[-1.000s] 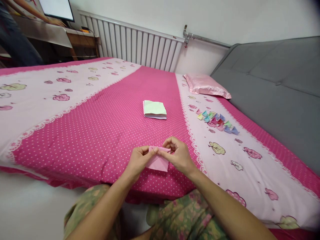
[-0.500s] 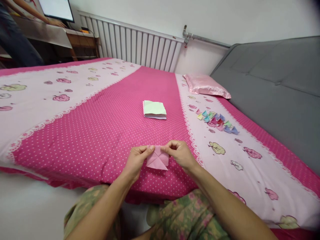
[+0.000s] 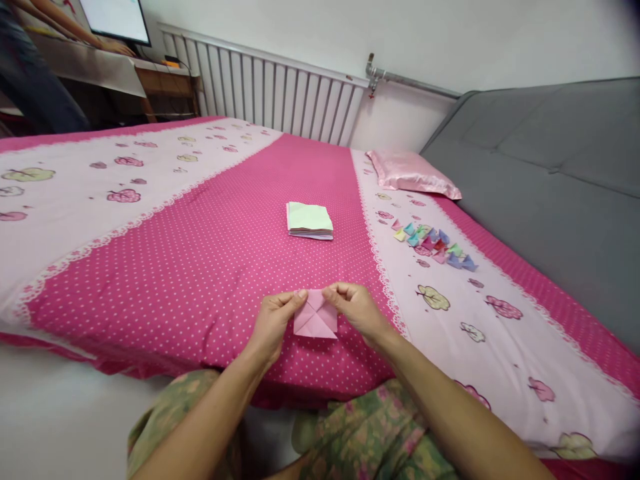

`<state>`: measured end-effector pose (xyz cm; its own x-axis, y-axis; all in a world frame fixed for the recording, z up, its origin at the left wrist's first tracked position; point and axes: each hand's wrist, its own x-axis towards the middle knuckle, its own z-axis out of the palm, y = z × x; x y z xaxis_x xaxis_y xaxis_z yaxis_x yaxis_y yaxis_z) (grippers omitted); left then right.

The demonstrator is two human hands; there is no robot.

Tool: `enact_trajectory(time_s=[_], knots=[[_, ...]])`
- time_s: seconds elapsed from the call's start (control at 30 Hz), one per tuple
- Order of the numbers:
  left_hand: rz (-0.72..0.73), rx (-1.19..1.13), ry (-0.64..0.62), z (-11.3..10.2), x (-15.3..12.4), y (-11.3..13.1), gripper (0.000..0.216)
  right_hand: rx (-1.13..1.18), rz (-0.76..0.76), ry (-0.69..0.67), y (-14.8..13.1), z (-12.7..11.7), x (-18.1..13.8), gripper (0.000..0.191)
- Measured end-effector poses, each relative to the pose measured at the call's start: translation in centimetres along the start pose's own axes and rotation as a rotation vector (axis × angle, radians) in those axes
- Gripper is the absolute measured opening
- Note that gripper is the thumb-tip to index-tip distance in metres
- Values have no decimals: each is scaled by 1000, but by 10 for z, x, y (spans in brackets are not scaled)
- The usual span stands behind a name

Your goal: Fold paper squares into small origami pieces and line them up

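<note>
A pink sheet of origami paper (image 3: 316, 323), folded into a small square with creases crossing at its middle, is held up over the near edge of the bed. My left hand (image 3: 274, 321) pinches its upper left corner between thumb and fingers. At the upper right corner, my right hand (image 3: 357, 309) pinches it the same way. Beyond my hands lies a stack of square paper (image 3: 310, 219) with a pale green sheet on top. To the right, several small folded paper pieces (image 3: 434, 244) in mixed colours sit in a cluster.
The bed (image 3: 240, 267) has a pink dotted and floral cover. A pink pillow (image 3: 413, 175) rests against the grey headboard (image 3: 545, 160). A radiator (image 3: 265, 83) lines the wall. At far left, a person (image 3: 37, 73) stands by a desk with a monitor (image 3: 117, 20).
Both hands stay on the pink paper, and my right thumb has shifted slightly left and up. The paper's lower edge looks a little straighter. The stack and folded pieces have not moved.
</note>
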<state>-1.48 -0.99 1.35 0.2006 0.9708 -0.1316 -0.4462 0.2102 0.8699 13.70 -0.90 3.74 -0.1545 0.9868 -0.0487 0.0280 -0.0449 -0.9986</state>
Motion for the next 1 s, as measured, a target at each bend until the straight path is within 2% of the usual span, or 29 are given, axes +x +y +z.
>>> enact_trajectory(time_s=[0.1, 0.27, 0.53, 0.77, 1.0], knots=[[-7, -8, -12, 2, -1, -2, 21, -56, -13, -34, 4, 2, -1, 33], [-22, 24, -23, 2, 0, -3, 22, -103, 9, -3, 6, 1, -1, 29], [48, 210, 41, 2, -1, 10, 17, -115, 86, -63, 2, -3, -2, 30], [59, 242, 17, -2, 0, 9, 17, -105, -66, 10, -1, -7, 1, 26], [39, 213, 17, 0, 0, 9, 19, -84, -46, 120, -4, -7, 1, 29]])
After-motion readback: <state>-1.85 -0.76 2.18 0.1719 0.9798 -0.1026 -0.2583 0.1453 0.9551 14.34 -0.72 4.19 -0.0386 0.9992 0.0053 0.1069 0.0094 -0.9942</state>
